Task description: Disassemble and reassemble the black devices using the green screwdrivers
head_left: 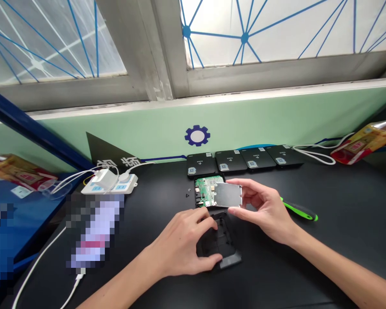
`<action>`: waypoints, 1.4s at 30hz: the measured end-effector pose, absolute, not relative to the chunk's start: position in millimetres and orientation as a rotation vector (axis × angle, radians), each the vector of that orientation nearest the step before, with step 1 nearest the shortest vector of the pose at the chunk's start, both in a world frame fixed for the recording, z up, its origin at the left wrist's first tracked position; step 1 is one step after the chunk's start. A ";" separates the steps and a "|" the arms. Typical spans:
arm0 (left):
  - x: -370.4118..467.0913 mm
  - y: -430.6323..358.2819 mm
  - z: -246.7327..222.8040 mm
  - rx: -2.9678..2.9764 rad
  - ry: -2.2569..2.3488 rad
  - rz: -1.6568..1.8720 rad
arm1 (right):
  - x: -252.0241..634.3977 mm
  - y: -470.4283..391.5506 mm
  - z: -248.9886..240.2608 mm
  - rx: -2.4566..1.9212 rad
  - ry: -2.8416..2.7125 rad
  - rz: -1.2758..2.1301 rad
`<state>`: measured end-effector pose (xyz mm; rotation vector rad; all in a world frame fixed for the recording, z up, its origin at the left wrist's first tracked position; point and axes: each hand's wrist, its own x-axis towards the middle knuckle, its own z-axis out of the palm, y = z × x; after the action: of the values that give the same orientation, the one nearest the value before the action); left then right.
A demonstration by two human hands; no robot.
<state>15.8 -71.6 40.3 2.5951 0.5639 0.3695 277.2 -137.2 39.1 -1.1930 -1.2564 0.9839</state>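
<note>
Pinched by its edges in my right hand [266,210] is a flat silver metal plate [229,195]. It hovers over the right part of a green circuit board [207,187], which sits in a black case half and shows several ports along its left side. My left hand [188,240] is closed around the left side of a black plastic cover [223,240], whose ribbed inside faces up on the table. Small dark screws [188,195] lie left of the board. Behind my right hand, a green and black screwdriver [300,211] is partly hidden.
Several closed black boxes [200,165] stand in a row by the wall. A white power strip [111,184] with plugs and cables lies to the left, near a blurred-out phone-like object [98,231]. A drink bottle [363,139] is at the far right.
</note>
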 end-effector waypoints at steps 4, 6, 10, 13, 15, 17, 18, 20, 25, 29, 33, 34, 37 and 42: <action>16.2 -70.0 34.5 2.533 0.612 0.410 | 276.3 -139.3 41.9 -1.218 -1.239 0.998; 16.5 -68.5 30.7 2.508 0.657 0.429 | 276.4 -139.8 43.8 -1.230 -1.231 0.995; 17.4 -67.7 25.8 2.471 0.681 0.468 | 276.6 -138.8 45.6 -1.244 -1.220 0.996; 18.1 -69.9 26.3 2.368 0.732 0.557 | 276.4 -137.9 44.4 -1.243 -1.220 1.005; 18.2 -71.0 28.6 2.261 0.808 0.683 | 276.0 -138.1 42.6 -1.244 -1.224 1.015; 17.7 -70.0 31.9 2.144 0.909 0.827 | 275.5 -138.5 40.5 -1.251 -1.225 1.026; 17.1 -68.7 33.8 2.093 0.961 0.865 | 275.1 -138.7 39.4 -1.255 -1.225 1.030; 15.8 -64.7 37.0 2.026 1.025 0.849 | 274.3 -139.0 37.8 -1.263 -1.224 1.033; 15.9 -57.6 39.3 1.942 0.986 0.586 | 272.5 -139.8 37.4 -1.273 -1.222 1.035; 20.6 -59.1 38.9 1.932 0.976 0.526 | 271.7 -139.6 39.4 -1.273 -1.218 1.037; 22.7 -60.2 39.8 1.931 1.012 0.545 | 271.6 -139.4 39.9 -1.277 -1.214 1.035; 22.6 -60.0 40.0 1.935 1.020 0.555 | 271.8 -139.6 39.8 -1.280 -1.214 1.034; 21.5 -59.0 40.6 1.945 1.010 0.595 | 272.5 -140.5 39.2 -1.297 -1.218 1.039; 19.7 -59.8 39.9 2.050 0.938 0.651 | 272.8 -139.8 41.4 -1.316 -1.218 1.039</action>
<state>19.7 -59.8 39.9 2.0504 0.9375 0.6509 272.8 -139.8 41.4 -1.3161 -1.2177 1.0393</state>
